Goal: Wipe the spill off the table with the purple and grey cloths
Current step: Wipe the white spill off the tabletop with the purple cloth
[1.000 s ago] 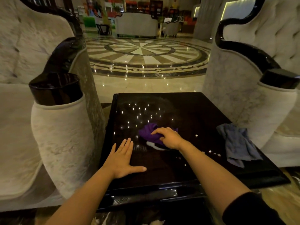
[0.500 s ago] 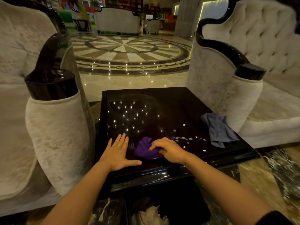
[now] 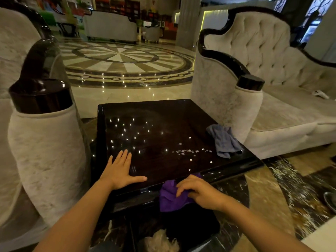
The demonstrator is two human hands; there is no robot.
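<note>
Head view: my left hand (image 3: 120,171) lies flat, palm down, on the dark tabletop (image 3: 163,120) near its front-left corner, fingers stretched toward 12 o'clock and lying close together, thumb splayed out toward 3 o'clock, holding nothing. My left forearm runs back toward 7 o'clock. My right hand (image 3: 198,191) sits at the front edge of the tabletop, knuckles up, wrist bent, fingers curled down and clamped on the purple cloth (image 3: 171,199), which bunches under them and hangs over the edge, above a dark bin (image 3: 181,231) on the floor. My right forearm leads back toward 5 o'clock. White crumbs of the spill (image 3: 185,151) are scattered on the tabletop at about 1 o'clock from my right hand, well apart from it. The grey cloth (image 3: 224,140) lies crumpled at the tabletop's right edge, just beside the pale sofa arm (image 3: 249,110)
</note>
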